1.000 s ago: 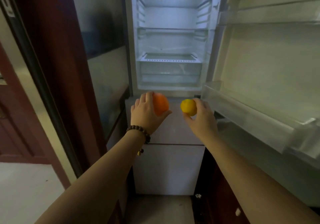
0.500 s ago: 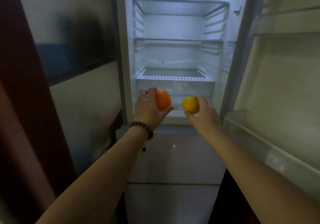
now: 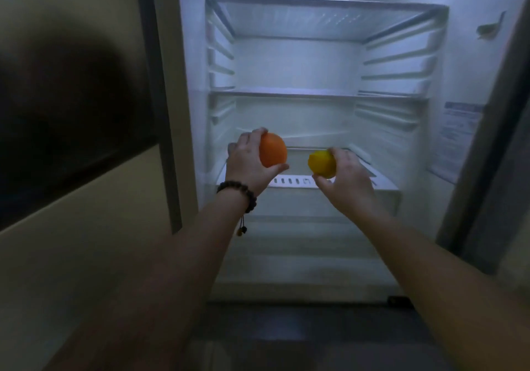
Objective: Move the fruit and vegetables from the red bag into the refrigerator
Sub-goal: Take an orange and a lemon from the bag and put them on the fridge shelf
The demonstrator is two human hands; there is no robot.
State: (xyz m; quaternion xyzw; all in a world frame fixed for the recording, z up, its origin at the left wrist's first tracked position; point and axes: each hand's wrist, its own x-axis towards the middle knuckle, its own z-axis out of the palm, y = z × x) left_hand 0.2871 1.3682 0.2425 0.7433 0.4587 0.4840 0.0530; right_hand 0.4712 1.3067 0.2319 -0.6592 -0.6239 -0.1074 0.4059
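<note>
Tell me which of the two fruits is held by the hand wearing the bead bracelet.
The orange, the larger, deep-orange fruit, in the left hand with the bracelet. The right hand, bare-wristed, holds the smaller yellow lemon.

1. the left hand (image 3: 249,164) covers the left side of the orange fruit (image 3: 274,149); only fingertips and thumb show round it
2. the right hand (image 3: 348,178) hides the right side of the yellow fruit (image 3: 321,163); can't tell lemon or not, too blurry
3. the label (image 3: 459,132) on the refrigerator (image 3: 286,55) wall, right of the yellow fruit, is unreadable; the print is a smear
4. both forearms run off the bottom edge
5. the refrigerator top is cut by the upper edge; the door on the right is mostly out of frame
6. the drawer below the fruit is smeared by motion
</note>
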